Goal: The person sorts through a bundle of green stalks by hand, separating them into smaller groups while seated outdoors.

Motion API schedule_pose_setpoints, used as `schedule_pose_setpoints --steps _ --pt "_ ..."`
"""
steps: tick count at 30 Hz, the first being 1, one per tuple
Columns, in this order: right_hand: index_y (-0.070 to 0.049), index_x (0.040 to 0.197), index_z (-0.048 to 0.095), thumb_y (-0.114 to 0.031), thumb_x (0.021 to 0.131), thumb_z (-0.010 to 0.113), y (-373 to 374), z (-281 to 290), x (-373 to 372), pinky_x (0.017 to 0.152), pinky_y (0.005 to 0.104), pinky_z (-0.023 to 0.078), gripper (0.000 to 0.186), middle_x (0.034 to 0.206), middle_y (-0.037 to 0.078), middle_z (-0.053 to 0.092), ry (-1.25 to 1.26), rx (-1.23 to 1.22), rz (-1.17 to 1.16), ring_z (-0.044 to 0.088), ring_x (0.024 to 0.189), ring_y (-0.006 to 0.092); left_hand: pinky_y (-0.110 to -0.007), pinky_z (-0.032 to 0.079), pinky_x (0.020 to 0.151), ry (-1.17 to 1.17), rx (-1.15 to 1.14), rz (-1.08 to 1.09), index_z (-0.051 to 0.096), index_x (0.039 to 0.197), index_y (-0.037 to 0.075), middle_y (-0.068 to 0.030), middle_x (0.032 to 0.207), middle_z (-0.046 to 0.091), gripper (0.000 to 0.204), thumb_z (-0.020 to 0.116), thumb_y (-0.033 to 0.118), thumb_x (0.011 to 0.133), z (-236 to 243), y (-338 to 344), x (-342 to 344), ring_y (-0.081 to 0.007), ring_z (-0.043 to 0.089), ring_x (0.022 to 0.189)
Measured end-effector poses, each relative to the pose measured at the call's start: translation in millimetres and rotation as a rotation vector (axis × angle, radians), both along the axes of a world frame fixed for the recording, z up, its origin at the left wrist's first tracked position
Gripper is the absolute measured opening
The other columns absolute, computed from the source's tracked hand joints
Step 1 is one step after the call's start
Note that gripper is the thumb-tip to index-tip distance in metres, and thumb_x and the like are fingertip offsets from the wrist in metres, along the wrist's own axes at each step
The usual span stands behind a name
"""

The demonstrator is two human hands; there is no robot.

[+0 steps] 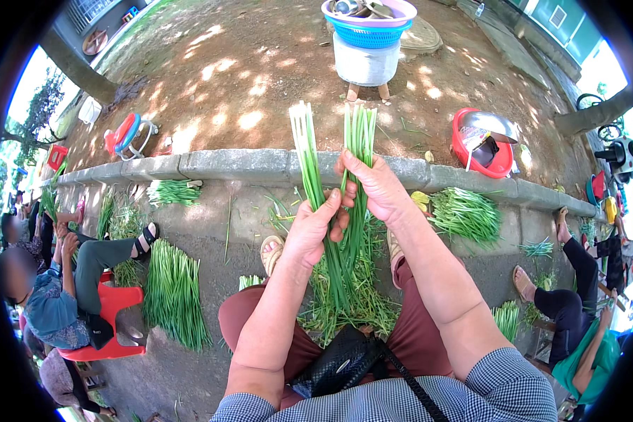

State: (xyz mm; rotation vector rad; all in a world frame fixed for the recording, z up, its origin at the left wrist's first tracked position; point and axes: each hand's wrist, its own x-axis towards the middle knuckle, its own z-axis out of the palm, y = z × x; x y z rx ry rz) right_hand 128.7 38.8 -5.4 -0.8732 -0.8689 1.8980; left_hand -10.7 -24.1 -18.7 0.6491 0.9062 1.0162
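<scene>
Straight ahead of me I hold two bunches of long green stalks with pale ends, which look like garlic chives. My left hand (313, 228) is closed round the left bunch (304, 141), its white ends pointing up and away. My right hand (373, 184) grips the right bunch (360, 126) in the same upright way. The two hands nearly touch, and the green leaf ends cross below them. Between my feet lies a loose heap of trimmed leaves and stalks (320, 299). A black handbag (341, 362) rests on my lap.
A stone curb (239, 165) runs across ahead. Chive piles lie left (174, 295) and right (465, 214). Beyond the curb are a red basin (496, 165) and a blue basket (369, 35) on a white tub (364, 63). A person on a red chair (123, 302) sits left; others sit right.
</scene>
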Motion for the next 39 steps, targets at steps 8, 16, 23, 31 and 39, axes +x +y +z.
schedule_pose_setpoints --steps 8,16,23,31,39 --pt "-0.009 0.077 0.054 -0.023 0.082 0.067 20 13 37 0.049 0.0229 0.037 0.020 0.059 -0.004 0.045 0.134 0.052 -0.071 0.041 0.052 0.0081 -0.028 0.045 0.049 0.130 -0.051 0.121 0.062 0.089 0.003 -0.0061 0.065 0.059 0.032 0.052 0.033 0.092 0 4 -9 -0.0143 0.056 0.053" --pt "-0.005 0.084 0.062 -0.020 0.072 0.076 33 -2 50 0.044 0.0205 0.031 0.023 0.058 -0.004 0.049 -0.559 0.355 -0.373 0.039 0.047 0.0047 -0.021 0.029 0.040 0.106 -0.019 0.015 0.059 0.080 0.004 -0.0006 0.056 0.048 0.030 0.054 0.032 0.091 8 6 -18 -0.0072 0.037 0.043" --pt "-0.003 0.090 0.060 -0.016 0.075 0.075 3 15 2 0.045 0.0200 0.028 0.025 0.060 -0.006 0.047 -0.108 0.063 -0.065 0.034 0.047 0.0037 -0.021 0.027 0.041 -0.027 -0.037 -0.141 0.059 0.083 0.004 -0.0022 0.057 0.049 0.032 0.052 0.034 0.092 6 -2 -7 -0.0071 0.035 0.041" --pt "-0.007 0.086 0.060 -0.015 0.075 0.075 5 7 3 0.042 0.0197 0.026 0.020 0.065 -0.006 0.051 0.001 0.028 -0.041 0.036 0.047 0.0035 -0.021 0.028 0.043 -0.046 0.009 -0.100 0.058 0.094 0.004 -0.0028 0.060 0.051 0.034 0.049 0.036 0.093 8 -4 -3 -0.0073 0.037 0.044" --pt "-0.005 0.089 0.058 -0.015 0.080 0.070 5 8 4 0.046 0.0196 0.028 0.018 0.058 -0.006 0.046 0.003 0.022 -0.024 0.036 0.047 0.0035 -0.022 0.031 0.044 -0.051 0.017 0.012 0.058 0.097 0.003 -0.0028 0.061 0.052 0.030 0.050 0.032 0.093 7 -3 -1 -0.0086 0.040 0.045"
